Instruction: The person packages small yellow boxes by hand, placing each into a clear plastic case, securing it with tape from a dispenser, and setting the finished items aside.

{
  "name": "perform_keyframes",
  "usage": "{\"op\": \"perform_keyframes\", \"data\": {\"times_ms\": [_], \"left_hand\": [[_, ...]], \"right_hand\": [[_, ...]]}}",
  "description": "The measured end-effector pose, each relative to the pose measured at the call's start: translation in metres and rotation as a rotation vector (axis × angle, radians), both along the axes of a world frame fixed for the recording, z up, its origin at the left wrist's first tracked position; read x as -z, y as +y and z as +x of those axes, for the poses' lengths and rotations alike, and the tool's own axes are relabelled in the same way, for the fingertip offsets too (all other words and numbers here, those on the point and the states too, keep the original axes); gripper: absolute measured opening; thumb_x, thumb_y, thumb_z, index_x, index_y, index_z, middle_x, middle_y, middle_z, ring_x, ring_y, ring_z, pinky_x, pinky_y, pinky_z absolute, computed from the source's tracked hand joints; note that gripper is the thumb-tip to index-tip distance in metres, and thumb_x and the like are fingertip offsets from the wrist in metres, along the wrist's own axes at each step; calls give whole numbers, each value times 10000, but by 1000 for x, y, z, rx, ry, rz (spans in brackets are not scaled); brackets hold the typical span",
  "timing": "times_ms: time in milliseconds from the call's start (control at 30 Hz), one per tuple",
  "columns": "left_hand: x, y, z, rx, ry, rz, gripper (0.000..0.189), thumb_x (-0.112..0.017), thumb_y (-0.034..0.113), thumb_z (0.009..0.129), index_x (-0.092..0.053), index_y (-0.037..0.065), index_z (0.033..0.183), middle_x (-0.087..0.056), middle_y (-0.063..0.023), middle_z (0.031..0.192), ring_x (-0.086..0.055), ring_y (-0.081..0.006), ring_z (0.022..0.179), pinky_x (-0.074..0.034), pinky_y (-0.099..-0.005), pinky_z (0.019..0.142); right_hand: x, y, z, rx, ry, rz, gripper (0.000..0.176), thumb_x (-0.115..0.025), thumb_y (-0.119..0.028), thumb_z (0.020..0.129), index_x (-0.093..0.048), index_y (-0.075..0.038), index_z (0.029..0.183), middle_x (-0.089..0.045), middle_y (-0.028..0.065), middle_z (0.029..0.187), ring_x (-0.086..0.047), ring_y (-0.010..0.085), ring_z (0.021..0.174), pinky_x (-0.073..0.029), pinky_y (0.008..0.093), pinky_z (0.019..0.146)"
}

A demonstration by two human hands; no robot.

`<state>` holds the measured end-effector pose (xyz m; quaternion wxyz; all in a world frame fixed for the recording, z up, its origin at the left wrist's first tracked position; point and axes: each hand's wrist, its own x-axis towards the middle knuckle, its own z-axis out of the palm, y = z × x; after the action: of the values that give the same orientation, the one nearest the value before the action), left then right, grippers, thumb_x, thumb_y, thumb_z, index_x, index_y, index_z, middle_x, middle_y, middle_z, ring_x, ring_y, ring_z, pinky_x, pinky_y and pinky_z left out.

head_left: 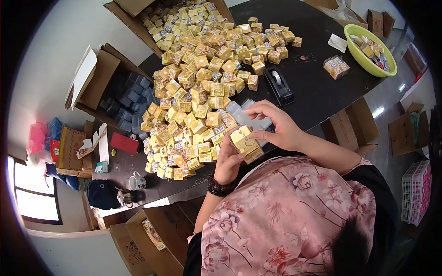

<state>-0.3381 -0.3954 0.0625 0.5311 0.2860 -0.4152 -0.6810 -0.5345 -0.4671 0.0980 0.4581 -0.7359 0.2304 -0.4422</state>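
Head view: one pack of small yellow boxes [246, 143], between the hands, long axis slanting from upper left to lower right. Left hand [225, 162]: gripping its near left side. Right hand [282, 127]: fingers spread wide, thumb at the upper right edge. Clear plastic tray [263, 123]: just beyond, partly behind the right hand. Heap of yellow boxes [195, 112]: beside the left hand, reaching away. Tape dispenser [282, 87]: beyond the right hand, on the dark table [317, 99].

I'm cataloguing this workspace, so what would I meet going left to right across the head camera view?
Pink plastic bag, patterned white mug, clear plastic box held in the hands, black tape dispenser, block of small boxes, yellow-green basin, white lattice crate.
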Motion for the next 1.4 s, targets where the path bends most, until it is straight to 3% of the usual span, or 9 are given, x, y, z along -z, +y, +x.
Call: {"op": "perform_keyframes", "data": {"times_ms": [133,233,367,533,667,900,1133,1300,1400], "left_hand": [[-7,2,-9,29,275,170,521,-369,350,1003,-314,29,1410,-460,-149,1370,-477,-254,1255,-377,-399,1059],[10,-6,-1,100,122,167,519,-364,353,1005,-319,31,1410,-478,-139,1356,-502,-252,1237,-407,-400,1034],[6,-5,-3,186,169,214,518,-380,355,1005,-325,31,1405,-494,-125,1337,-527,-236,1211,-431,-394,1010],[-5,-2,-9,156,223,198,517,-539,153,960,-322,46,1417,-538,-105,1291,-535,-198,1195,-472,-359,962],[11,-4,-7,49,37,254,576,-574,-52,905,-319,35,1415,-554,-97,1272,-562,-166,1150,-489,-292,921],[5,-5,-13,27,-82,203,564,-598,-18,907,-339,28,1405,-585,-99,1219,-578,-155,1109,-491,-281,902],[10,-7,-11,41,-83,213,574,-606,5,913,-333,26,1417,-595,-93,1202,-591,-142,1074,-494,-254,862],[9,-7,-14,57,-52,246,518,-582,86,952,-344,35,1409,-591,-81,1194,-596,-144,1060,-502,-246,842],[7,-4,-24,15,34,352,417,-439,281,1028,-391,48,1371,-573,-75,1187,-581,-151,1087,-519,-283,850]], "right_hand": [[13,2,3,-131,-7,40,213,-729,-143,835,-681,-73,1031,-520,82,1159,-498,198,1101,-395,324,950],[22,3,3,-116,64,-23,201,-741,-141,831,-679,-68,1008,-494,105,1253,-483,213,1175,-391,347,990],[30,-1,7,-212,-57,58,170,-744,-155,838,-642,-53,928,-582,112,1129,-538,212,1154,-440,341,946],[28,-2,5,-132,-263,288,207,-743,-168,847,-608,-31,922,-644,78,950,-628,177,976,-489,310,889],[25,-7,0,-144,-3,111,167,-707,-109,869,-617,5,952,-652,68,969,-635,144,923,-505,289,848],[38,-15,-6,-203,-97,405,114,-646,-19,893,-686,21,991,-664,70,1015,-633,110,948,-508,252,834],[36,-11,-11,-125,36,157,103,-655,-58,891,-674,14,963,-679,82,977,-643,126,897,-511,263,800],[45,1,-12,-55,56,-72,149,-616,-25,901,-660,5,1041,-660,121,1105,-617,251,1130,-504,339,939],[44,9,-12,-103,61,-54,185,-623,-17,889,-651,-8,1071,-651,112,1144,-578,274,1193,-474,367,993]]}}
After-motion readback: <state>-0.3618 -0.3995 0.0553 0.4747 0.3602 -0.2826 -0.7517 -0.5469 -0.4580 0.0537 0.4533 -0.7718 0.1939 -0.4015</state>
